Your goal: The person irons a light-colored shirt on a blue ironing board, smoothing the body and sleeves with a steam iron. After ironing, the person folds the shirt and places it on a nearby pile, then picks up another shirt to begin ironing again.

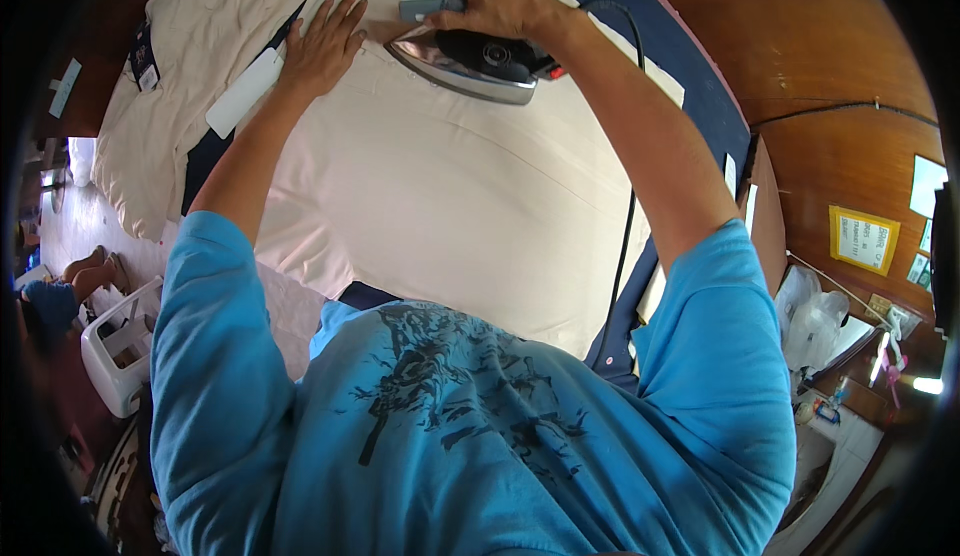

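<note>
A clothes iron with a silver base, black body and grey handle rests on cream cloth at the far side of the board. My right hand is wrapped round its handle; the iron's tip points left. To the left, my left hand lies flat with fingers spread on the cloth's edge. A white flat strip shows beside my left wrist. More cream cloth lies bunched beyond it. Whether the iron's base touches the cloth all along cannot be made out.
The iron's black cord runs down the right side of the cloth, over the dark blue board cover. Wooden panelling stands at right, with a yellow-framed notice. A white plastic stool and another person's legs are at left.
</note>
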`<state>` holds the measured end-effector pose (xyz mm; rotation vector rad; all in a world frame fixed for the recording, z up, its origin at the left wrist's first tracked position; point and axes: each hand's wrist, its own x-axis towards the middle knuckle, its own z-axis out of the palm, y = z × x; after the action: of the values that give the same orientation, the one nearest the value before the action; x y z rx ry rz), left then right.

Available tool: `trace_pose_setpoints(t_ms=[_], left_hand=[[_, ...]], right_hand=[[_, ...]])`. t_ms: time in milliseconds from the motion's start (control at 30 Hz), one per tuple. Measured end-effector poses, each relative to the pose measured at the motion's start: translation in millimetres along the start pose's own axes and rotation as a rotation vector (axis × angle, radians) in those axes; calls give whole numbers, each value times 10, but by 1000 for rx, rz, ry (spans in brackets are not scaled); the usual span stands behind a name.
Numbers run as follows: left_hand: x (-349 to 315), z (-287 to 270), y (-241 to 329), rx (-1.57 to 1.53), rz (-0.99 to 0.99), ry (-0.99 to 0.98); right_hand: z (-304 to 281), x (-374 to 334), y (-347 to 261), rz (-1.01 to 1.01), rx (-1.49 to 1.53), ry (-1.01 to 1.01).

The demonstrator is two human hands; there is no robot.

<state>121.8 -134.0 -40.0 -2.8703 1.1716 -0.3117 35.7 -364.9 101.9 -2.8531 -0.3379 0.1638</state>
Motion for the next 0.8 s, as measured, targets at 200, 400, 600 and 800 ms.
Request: trace_pose_setpoints(t_ms=[200, 400, 600, 800], left_hand=[[-22, 115, -62, 18, 12, 32], [12, 58, -52, -12, 18, 29], [-2, 30, -44, 3, -8, -29], [45, -129, -18, 39, -47, -210]], right_hand=[[-196, 215, -136, -51, 80, -106], [-44, 7, -73, 47, -28, -69], [-125, -547, -52, 118, -30, -108], [-182, -1172, -171, 345, 106, -171]])
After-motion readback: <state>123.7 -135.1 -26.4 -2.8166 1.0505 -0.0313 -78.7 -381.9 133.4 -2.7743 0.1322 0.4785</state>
